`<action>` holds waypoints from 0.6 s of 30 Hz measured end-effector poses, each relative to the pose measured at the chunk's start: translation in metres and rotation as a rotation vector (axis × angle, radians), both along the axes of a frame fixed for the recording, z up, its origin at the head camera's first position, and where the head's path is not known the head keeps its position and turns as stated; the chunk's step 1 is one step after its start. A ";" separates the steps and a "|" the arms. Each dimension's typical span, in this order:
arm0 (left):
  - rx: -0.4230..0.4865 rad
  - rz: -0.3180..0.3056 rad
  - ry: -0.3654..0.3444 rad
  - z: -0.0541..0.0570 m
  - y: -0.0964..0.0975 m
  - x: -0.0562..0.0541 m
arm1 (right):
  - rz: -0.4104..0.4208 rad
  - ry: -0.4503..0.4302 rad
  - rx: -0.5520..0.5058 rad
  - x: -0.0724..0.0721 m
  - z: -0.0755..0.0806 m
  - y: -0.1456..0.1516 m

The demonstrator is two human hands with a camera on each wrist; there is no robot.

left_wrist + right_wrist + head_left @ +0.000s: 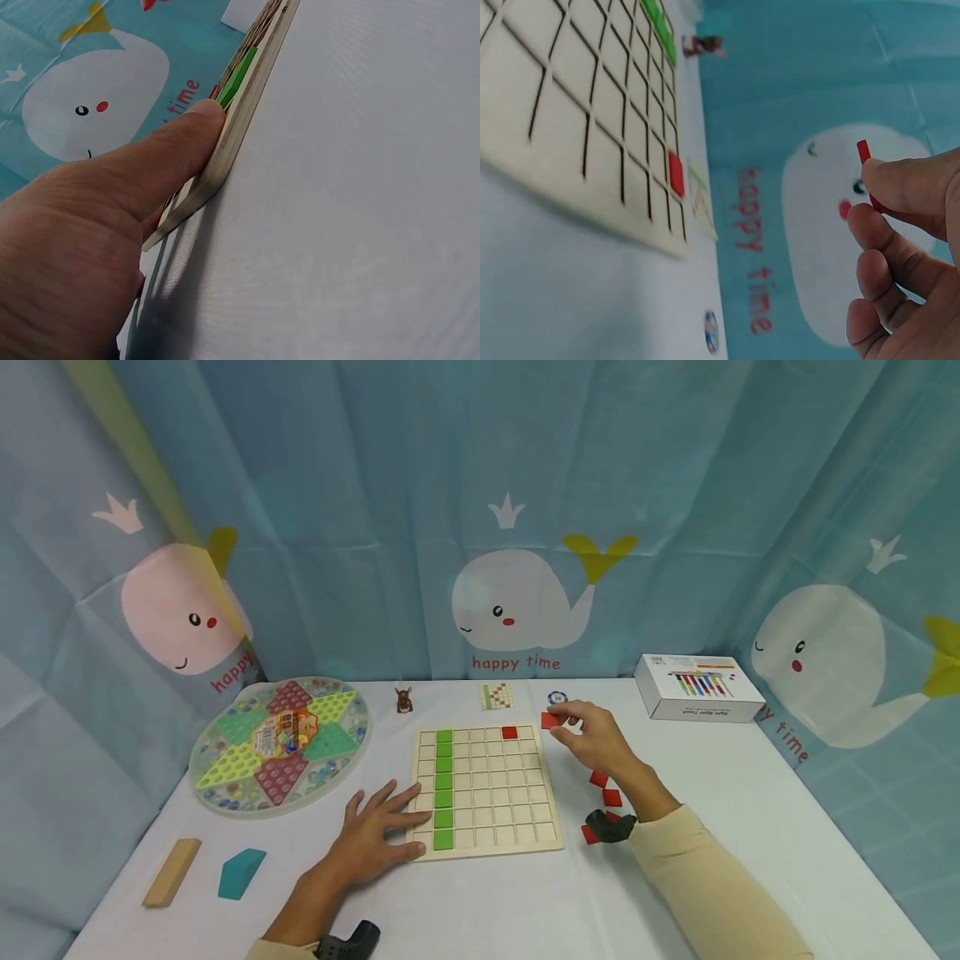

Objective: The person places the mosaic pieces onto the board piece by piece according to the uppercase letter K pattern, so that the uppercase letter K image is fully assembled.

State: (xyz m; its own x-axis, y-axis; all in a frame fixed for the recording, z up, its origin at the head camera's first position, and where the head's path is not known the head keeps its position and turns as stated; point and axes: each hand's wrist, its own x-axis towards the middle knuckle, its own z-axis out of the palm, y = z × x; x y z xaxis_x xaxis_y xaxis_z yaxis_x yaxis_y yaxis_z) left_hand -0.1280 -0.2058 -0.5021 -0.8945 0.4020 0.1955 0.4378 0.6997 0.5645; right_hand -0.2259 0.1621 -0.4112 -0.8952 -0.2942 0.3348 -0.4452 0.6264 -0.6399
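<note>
Fingers [576,709] of the right hand [596,740], the nearer one, pinch a red tile [547,721] just outside the far right corner of the grid board [486,795], which lies to their left, while the left hand [369,842] rests, fingers spread, across its left edge.

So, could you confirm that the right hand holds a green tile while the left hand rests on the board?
The tile in the right hand is red, not green, as the head view shows; the left hand rests on the board.
</note>
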 end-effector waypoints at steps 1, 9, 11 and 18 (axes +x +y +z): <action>0.002 -0.001 0.003 0.000 0.000 0.000 | 0.016 0.002 -0.004 0.000 -0.001 -0.005; 0.017 -0.008 0.003 -0.002 0.000 0.000 | 0.098 -0.055 -0.010 -0.010 -0.014 -0.036; 0.015 -0.005 -0.002 -0.002 0.000 0.000 | 0.106 -0.079 0.004 -0.014 -0.018 -0.042; 0.008 0.000 -0.009 -0.001 -0.001 -0.001 | 0.113 -0.156 0.044 -0.025 -0.034 -0.058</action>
